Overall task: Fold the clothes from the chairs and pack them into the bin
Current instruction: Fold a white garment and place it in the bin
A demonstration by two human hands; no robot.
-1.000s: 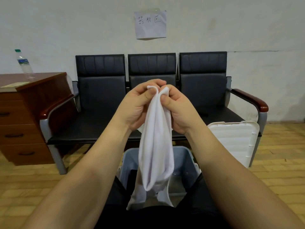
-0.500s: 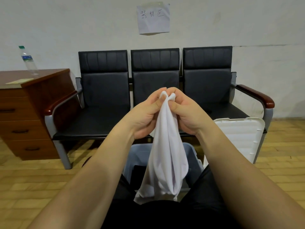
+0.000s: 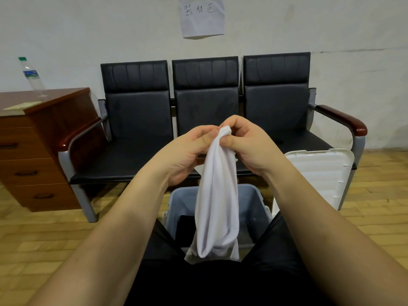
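Note:
A white garment (image 3: pixel 217 206) hangs doubled over, its top edge pinched between both hands. My left hand (image 3: pixel 185 155) grips it from the left with thumb and fingers. My right hand (image 3: pixel 249 146) pinches the same top corner from the right. Below the cloth stands a pale blue bin (image 3: pixel 257 208) between my knees, with a dark folded item (image 3: pixel 186 226) inside it. The garment's lower end hangs over the bin's near side. Behind stands a row of three black chairs (image 3: pixel 205 100) with bare seats.
A white bin lid (image 3: pixel 320 173) leans against the right chair. To the left is a brown wooden drawer cabinet (image 3: pixel 37 151) with a plastic water bottle (image 3: pixel 33 78) on top. A paper sign (image 3: pixel 202 16) hangs on the wall. The floor is wooden.
Both hands, still holding the garment's top, have dropped lower in the frame and shifted right, and the cloth's lower end hangs lower over the bin. The view has tilted.

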